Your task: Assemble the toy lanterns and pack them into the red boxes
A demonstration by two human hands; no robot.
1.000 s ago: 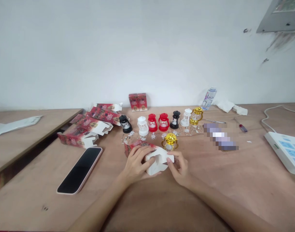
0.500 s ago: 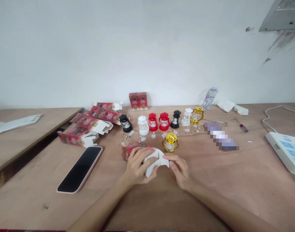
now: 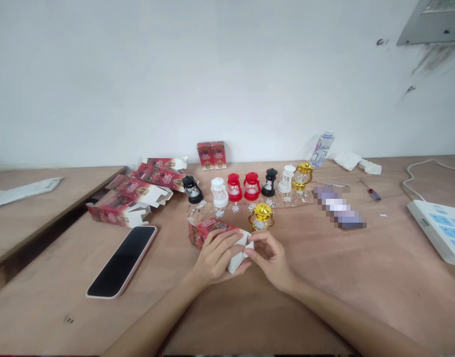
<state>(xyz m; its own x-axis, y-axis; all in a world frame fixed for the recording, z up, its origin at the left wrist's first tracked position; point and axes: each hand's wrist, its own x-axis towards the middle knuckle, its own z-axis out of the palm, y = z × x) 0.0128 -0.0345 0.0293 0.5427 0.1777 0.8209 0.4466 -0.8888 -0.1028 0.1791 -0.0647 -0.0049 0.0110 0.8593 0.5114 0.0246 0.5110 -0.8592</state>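
Observation:
A red printed cardboard box (image 3: 208,229) with white end flaps lies tilted in front of me. My left hand (image 3: 217,258) is wrapped round its near end. My right hand (image 3: 268,255) pinches a white flap at that end between thumb and fingers. Just beyond my right hand stands a small gold lantern (image 3: 262,216). Behind it, a row of little lanterns includes a black one (image 3: 192,189), a white one (image 3: 219,192), a red one (image 3: 251,186) and another gold one (image 3: 302,176). Small metal and white pieces lie in front of the row.
Several flattened red boxes (image 3: 117,206) are piled at left, near a phone (image 3: 122,262). Two closed boxes (image 3: 211,155) stand by the wall. At right are a clear bottle (image 3: 322,148), a pixelated object (image 3: 339,207), a screwdriver (image 3: 373,193) and a white power strip (image 3: 439,228).
My right hand has moved slightly left with the white flap, which is now folded in closer to the box's end. My left hand still grips the box.

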